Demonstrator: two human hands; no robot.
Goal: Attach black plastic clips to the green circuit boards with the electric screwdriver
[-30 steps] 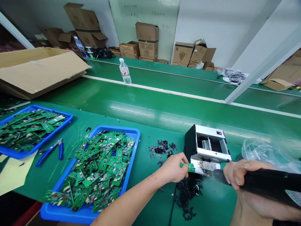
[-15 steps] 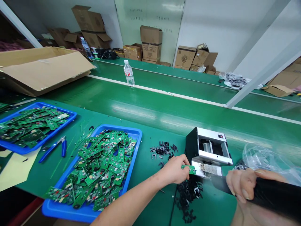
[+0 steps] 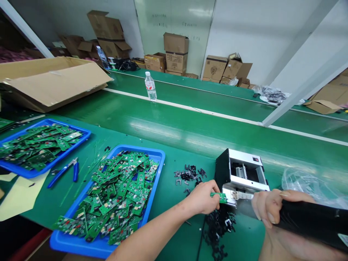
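Bare hands, bare forearms, nothing worn.
Left hand (image 3: 202,198) and right hand (image 3: 268,209) ungloved; left forearm (image 3: 152,230) bare to frame edge; fingernails (image 3: 284,194) long.

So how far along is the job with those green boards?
Looks done: a heap of black plastic bits lies below the silver machine. In hand: the left hand pinches a small green circuit board at the machine. Still left: two blue plastic trays piled with green boards.

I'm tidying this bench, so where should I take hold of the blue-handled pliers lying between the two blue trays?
Grip the two blue handles together from above, coming from your near side. They splay toward you while the metal head points away, and the pliers lie flat on the green mat, so the handles look easiest to close on.
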